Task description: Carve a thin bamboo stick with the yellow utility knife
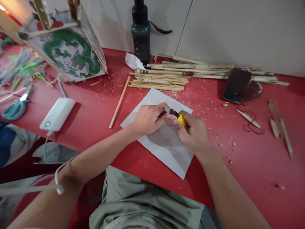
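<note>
My right hand [195, 128] is wrapped round a yellow and black utility knife [183, 121], whose grey blade points up and left. Close beside it, my left hand [149, 120] is closed, its thumb and fingertips at the blade and the front of the knife. Whatever lies between the left fingers is mostly hidden; only a small dark tip shows below the forefinger. Both hands are over a sheet of white paper [164, 156] on the red table [88, 121]. A single bamboo stick [119, 101] lies left of the paper.
Behind the paper lie several bamboo sticks [157, 81] and a dark bottle [141, 38]. A dragon lantern [71, 52], scissors [17, 106] and a white power bank [57, 114] with a cable are leftward. A phone [237, 85], wood pieces [283, 127] and shavings lie rightward.
</note>
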`<state>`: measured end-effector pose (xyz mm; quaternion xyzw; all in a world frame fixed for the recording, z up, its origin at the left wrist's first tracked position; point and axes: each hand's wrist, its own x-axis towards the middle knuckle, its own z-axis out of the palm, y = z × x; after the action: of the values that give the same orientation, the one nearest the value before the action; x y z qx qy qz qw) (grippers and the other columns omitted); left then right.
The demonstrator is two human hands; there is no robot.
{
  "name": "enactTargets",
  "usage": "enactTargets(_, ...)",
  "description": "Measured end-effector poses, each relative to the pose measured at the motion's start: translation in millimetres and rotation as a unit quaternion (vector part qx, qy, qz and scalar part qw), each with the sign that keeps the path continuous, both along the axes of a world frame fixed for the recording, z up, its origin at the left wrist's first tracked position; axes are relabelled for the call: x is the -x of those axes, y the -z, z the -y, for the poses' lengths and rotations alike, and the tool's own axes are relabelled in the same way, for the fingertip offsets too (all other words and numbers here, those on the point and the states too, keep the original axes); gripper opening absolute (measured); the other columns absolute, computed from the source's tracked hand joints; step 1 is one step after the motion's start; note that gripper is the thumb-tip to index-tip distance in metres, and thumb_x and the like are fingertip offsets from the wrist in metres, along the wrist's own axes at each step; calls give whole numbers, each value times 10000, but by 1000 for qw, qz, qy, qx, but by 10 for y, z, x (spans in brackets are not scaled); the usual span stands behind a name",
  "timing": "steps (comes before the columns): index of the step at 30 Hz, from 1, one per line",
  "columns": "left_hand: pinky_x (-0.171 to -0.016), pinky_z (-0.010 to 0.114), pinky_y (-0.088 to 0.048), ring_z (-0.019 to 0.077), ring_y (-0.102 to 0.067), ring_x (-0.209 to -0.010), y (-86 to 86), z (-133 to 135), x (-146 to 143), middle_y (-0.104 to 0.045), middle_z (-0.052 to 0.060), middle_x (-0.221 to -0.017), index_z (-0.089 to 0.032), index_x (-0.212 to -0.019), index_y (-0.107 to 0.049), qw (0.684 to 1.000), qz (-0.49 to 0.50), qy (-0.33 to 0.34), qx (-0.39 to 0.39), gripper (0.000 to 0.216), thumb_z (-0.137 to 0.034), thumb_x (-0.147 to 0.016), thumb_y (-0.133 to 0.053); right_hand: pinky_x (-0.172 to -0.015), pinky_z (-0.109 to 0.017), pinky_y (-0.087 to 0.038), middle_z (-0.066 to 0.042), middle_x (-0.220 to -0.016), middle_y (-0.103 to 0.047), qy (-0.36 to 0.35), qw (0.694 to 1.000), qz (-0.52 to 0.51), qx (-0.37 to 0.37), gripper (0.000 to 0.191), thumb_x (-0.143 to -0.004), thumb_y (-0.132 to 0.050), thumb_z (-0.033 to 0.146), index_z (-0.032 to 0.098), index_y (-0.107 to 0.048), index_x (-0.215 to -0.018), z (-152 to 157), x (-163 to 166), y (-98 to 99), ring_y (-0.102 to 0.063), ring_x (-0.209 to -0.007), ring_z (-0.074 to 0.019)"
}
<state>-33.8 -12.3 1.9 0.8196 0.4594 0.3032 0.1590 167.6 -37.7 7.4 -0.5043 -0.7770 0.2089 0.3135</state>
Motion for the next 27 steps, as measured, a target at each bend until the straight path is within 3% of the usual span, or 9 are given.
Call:
enactTargets(4,-537,291,-302,148,-532,-525,2,0,-21,-614,38,-603,-191,-771,-606,999,20,-9,32,684,-770,-960,-297,-506,-313,-239,38,-524,-403,14,1000,26,-10,453,-946,-538,631,255,-416,-724,1,3,-10,-359,-464,-134)
enactTargets(12,-513,293,-236,98,-354,-465,-40,64,-94,-413,-19,-489,-196,-603,-479,996,72,-52,20,655,-738,-959,-384,-507,-317,-236,27,-510,-404,57,997,49,-30,460,-954,-483,650,259,-416,-720,6,42,-6,-373,-461,-149)
enactTargets(16,-528,295,-281,109,-395,-509,-90,68,-53,-469,-16,-571,-207,-693,-465,995,88,-29,45,625,-767,-948,-355,-500,-317,-235,25,-519,-415,74,996,40,-29,444,-973,-472,637,257,-442,-746,21,76,6,-396,-462,-153)
enactTargets(21,-593,322,-354,144,-488,-591,-114,93,-10,-553,9,-675,-218,-843,-488,990,133,6,51,486,-554,-1064,-215,-515,-325,-249,23,-540,-417,123,991,22,-49,406,-990,-473,602,261,-455,-769,3,53,23,-404,-477,-164)
enactTargets(27,-614,312,-373,146,-542,-633,-97,73,-38,-593,-2,-729,-228,-940,-480,994,104,-14,26,271,-429,-1068,-350,-547,-340,-267,13,-579,-437,148,987,2,-62,401,-981,-500,619,259,-500,-804,-22,26,41,-402,-518,-177)
